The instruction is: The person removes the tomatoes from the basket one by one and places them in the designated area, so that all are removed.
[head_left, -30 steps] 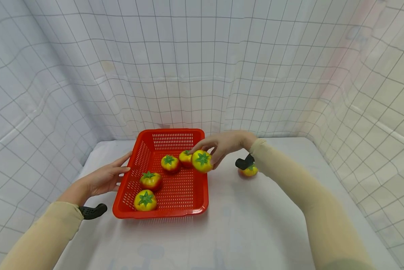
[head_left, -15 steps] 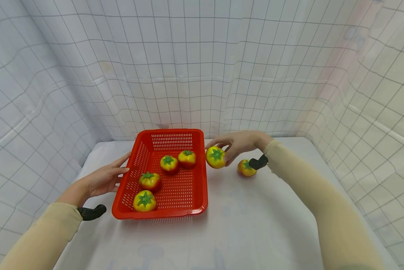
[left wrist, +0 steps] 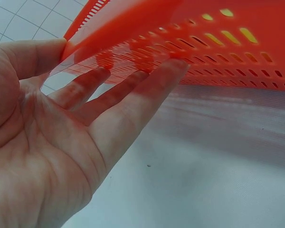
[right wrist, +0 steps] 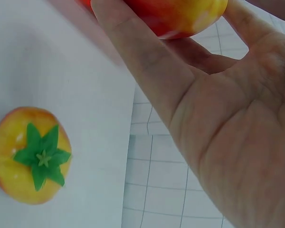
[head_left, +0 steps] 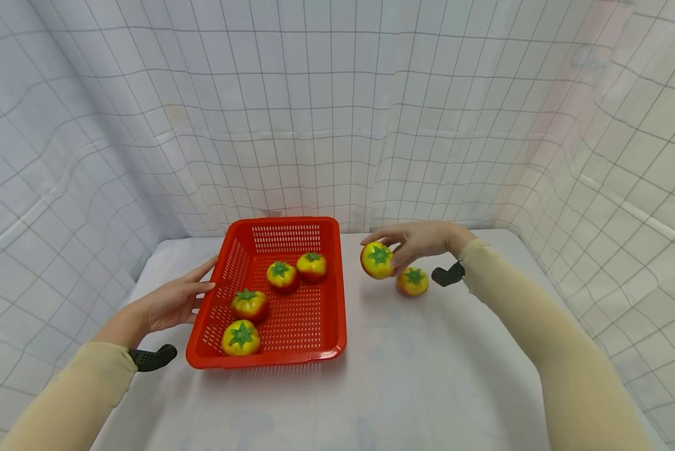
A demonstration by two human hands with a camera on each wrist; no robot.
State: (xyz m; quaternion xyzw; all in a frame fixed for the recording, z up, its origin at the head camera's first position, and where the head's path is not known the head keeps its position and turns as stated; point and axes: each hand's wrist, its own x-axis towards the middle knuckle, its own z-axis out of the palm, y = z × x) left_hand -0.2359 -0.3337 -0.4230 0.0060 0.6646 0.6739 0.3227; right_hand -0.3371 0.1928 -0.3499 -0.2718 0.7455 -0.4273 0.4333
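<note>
The right hand (head_left: 424, 239) gripped a tomato (head_left: 377, 260) above the table (head_left: 422, 369), just right of the frame's middle. A second tomato (head_left: 412, 283) sat on the table, a bit lower and to the right. At the left of the frame, the left hand (head_left: 171, 303) had straight fingers and touched the side of the basket (head_left: 340, 300). Four tomatoes (head_left: 250, 307) lay in the basket.

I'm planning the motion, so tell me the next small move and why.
Probably lower the round red-and-yellow tomato onto the white table: the right hand holds it, carried away from the rectangular red plastic basket.
</note>
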